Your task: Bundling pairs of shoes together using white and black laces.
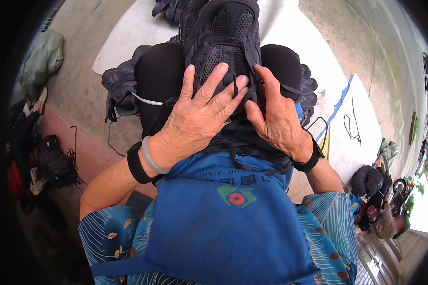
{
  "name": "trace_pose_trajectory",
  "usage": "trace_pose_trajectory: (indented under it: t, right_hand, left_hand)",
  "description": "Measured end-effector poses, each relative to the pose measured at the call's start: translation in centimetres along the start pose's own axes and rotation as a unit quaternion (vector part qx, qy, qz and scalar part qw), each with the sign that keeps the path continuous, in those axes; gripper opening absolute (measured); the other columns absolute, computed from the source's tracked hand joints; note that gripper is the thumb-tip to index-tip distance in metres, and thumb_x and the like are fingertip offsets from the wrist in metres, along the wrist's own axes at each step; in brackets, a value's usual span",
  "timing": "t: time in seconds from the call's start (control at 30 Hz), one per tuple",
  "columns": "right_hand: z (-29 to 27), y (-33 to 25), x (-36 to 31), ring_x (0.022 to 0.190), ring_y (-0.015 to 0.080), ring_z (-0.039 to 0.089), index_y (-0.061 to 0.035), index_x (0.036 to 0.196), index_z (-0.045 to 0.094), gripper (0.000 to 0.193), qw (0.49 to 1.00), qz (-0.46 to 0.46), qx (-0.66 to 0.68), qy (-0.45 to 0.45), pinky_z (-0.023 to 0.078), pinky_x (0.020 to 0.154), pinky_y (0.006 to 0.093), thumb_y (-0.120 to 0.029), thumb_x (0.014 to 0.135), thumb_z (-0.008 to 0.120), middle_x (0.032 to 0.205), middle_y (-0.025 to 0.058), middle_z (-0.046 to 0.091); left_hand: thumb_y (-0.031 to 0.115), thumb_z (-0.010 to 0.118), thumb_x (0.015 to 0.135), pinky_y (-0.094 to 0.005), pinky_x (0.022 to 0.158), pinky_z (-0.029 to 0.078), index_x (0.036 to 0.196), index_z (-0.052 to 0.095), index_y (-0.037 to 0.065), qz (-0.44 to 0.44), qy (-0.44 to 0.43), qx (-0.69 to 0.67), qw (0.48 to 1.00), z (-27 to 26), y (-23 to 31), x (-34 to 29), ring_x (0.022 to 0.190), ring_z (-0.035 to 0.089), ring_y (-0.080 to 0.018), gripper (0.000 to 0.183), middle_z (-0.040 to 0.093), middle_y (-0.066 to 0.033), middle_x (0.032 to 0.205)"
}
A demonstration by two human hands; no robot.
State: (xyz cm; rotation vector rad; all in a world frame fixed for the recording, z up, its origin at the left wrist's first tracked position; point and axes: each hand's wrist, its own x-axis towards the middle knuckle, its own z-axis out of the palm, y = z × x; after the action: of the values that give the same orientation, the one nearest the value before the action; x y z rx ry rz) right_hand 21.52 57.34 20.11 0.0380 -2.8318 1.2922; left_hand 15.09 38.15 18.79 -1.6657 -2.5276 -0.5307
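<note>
A black mesh shoe (226, 40) lies on my lap, its toe pointing away from me, with dark laces across its front. My left hand (195, 111) rests over the shoe's left side. Its outer fingers are stretched and spread, while the inner fingertips close on a black shoelace (236, 86). From the right, my right hand (280, 111) reaches in at the shoe's edge. Thumb and index finger stand apart, with dark lace close between them; its other fingers are hidden. Loose black cords (235, 147) hang below my hands, over the blue apron (233, 228).
Other dark shoes (123, 85) sit left of my knees, and more (308, 88) on the right. White sheeting (295, 33) covers ground ahead, with a loose black cord (352, 126) on it. A green sack (42, 61) stands far left. At right a person (387, 225) sits near dark bundles (366, 179).
</note>
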Motion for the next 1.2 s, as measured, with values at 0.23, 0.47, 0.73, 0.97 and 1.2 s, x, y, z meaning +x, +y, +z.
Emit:
trace_pose_trajectory:
  t: [0.23, 0.47, 0.73, 0.97, 1.2]
  right_hand:
    - [-3.2, 0.6, 0.4, 0.068, 0.0308, 0.063, -0.0073, 0.109, 0.058, 0.021, 0.999, -0.011, -0.048, 0.002, 0.049, 0.058, 0.0363, -0.010, 0.088, 0.060, 0.078, 0.0141, 0.063]
    - [-5.4, 1.7, 1.0, 0.084, 0.0267, 0.058, -0.0066, 0.106, 0.062, 0.025, 0.970, -0.061, -0.232, 0.042, 0.048, 0.074, 0.0356, -0.007, 0.081, 0.064, 0.090, 0.0100, 0.058]
    - [-3.8, 1.2, 2.4, 0.088, 0.0265, 0.054, -0.0065, 0.112, 0.060, 0.030, 0.972, -0.108, -0.210, 0.018, 0.047, 0.079, 0.0363, -0.005, 0.082, 0.062, 0.096, 0.0111, 0.055]
    - [-4.6, 1.6, 2.6, 0.091, 0.0286, 0.059, -0.0060, 0.114, 0.059, 0.033, 0.993, -0.069, -0.096, 0.001, 0.049, 0.076, 0.0365, -0.004, 0.082, 0.062, 0.100, 0.0127, 0.057]
    - [-4.3, 1.6, 1.7, 0.092, 0.0280, 0.056, -0.0051, 0.113, 0.061, 0.037, 0.984, -0.073, -0.163, 0.029, 0.048, 0.081, 0.0359, -0.003, 0.076, 0.066, 0.099, 0.0112, 0.057]
  left_hand:
    - [0.008, 0.062, 0.083, -0.0491, 0.105, 0.034, 0.117, 0.057, -0.001, -0.064, 0.128, -0.248, 0.958, -3.3, -2.2, -1.1, 0.115, 0.055, -0.0352, 0.035, 0.062, -0.0144, 0.115]
    - [0.013, 0.048, 0.098, -0.0199, 0.060, 0.046, 0.106, 0.060, -0.001, -0.340, 0.221, -0.447, 0.797, -4.4, -5.2, -3.3, 0.059, 0.051, -0.0039, 0.020, 0.063, -0.0038, 0.090]
    - [0.019, 0.052, 0.096, -0.0191, 0.058, 0.040, 0.101, 0.062, 0.000, -0.352, 0.174, -0.410, 0.823, -5.2, -4.1, -2.1, 0.063, 0.050, -0.0041, 0.022, 0.063, -0.0014, 0.085]
    - [0.022, 0.053, 0.096, -0.0234, 0.070, 0.047, 0.093, 0.064, -0.003, -0.350, -0.094, -0.509, 0.781, -4.7, -2.7, -4.1, 0.075, 0.060, -0.0098, 0.027, 0.064, -0.0051, 0.078]
    - [0.019, 0.047, 0.098, -0.0139, 0.039, 0.033, 0.108, 0.060, 0.000, -0.374, 0.032, -0.510, 0.774, -5.7, -3.0, -3.5, 0.044, 0.040, 0.0016, 0.025, 0.065, -0.0049, 0.086]
